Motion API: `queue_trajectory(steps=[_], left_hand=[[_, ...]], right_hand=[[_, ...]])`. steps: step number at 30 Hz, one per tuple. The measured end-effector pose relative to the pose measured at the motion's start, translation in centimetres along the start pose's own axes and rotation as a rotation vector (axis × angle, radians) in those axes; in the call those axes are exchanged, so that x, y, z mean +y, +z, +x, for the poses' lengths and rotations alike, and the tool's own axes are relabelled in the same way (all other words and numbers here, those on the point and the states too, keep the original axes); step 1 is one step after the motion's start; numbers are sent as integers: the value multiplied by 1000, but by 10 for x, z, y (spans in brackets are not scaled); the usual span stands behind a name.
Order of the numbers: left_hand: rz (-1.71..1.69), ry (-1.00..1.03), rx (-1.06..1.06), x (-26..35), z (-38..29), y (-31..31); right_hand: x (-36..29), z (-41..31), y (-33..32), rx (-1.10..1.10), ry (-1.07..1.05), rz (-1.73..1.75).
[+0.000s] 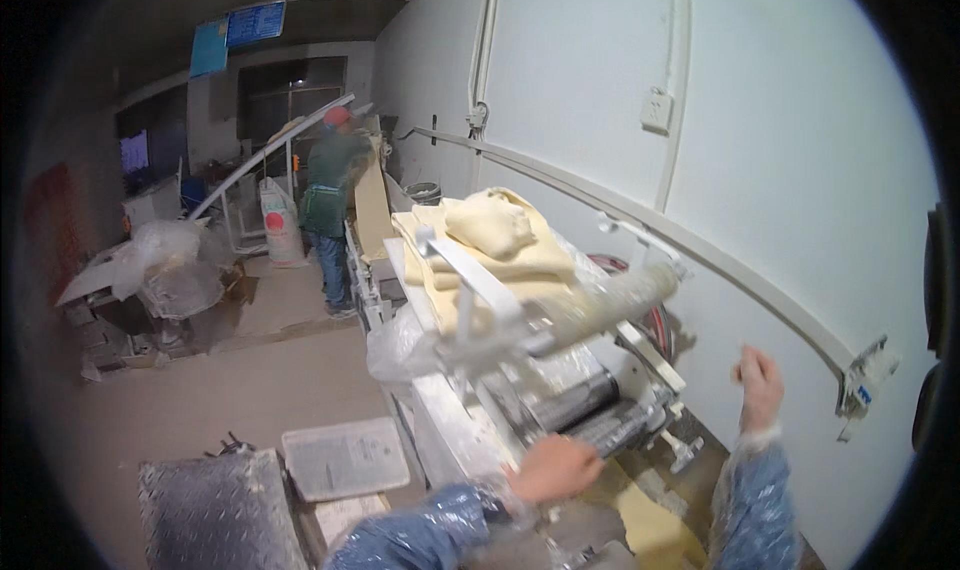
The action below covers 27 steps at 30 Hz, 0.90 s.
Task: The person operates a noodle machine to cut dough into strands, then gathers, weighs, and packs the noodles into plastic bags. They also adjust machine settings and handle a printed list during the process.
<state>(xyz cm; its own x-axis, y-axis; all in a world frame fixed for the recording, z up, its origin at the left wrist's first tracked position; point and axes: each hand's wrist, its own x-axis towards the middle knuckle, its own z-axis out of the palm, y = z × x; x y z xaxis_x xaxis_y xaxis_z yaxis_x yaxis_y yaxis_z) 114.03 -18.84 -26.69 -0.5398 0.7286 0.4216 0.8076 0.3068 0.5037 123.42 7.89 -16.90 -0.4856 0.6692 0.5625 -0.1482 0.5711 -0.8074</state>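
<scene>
My left hand, in a blue sleeve under clear plastic, is at the near side of a dough sheeting machine, just before its metal rollers. Its fingers are curled; whether anything is in them cannot be told. My right hand is raised to the right of the machine, near the wall, fingers curled, with no object visible in it. A plastic-wrapped roller spans the machine's frame. Behind it lie thick folded sheets of pale dough with a dough lump on top. A dough sheet hangs below the rollers.
A white wall with conduit runs along the right. A co-worker stands at another dough-covered machine farther back. On the left are a plastic bin lid or tray, a metal tread plate, a white sack and plastic-covered items.
</scene>
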Motion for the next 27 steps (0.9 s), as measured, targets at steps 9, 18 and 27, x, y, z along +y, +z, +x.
queue_trajectory(steps=[9, 18, 27], left_hand=[[-317, 373, -61, 44, -1, 61], [-401, 409, -119, 56, -4, 99], [-252, 354, -201, 83, 2, 157]], right_hand=[[-166, 113, 233, -859, -466, -737], [-134, 72, 279, -868, -494, -1100], [-149, 126, 218, -741, -462, -816]])
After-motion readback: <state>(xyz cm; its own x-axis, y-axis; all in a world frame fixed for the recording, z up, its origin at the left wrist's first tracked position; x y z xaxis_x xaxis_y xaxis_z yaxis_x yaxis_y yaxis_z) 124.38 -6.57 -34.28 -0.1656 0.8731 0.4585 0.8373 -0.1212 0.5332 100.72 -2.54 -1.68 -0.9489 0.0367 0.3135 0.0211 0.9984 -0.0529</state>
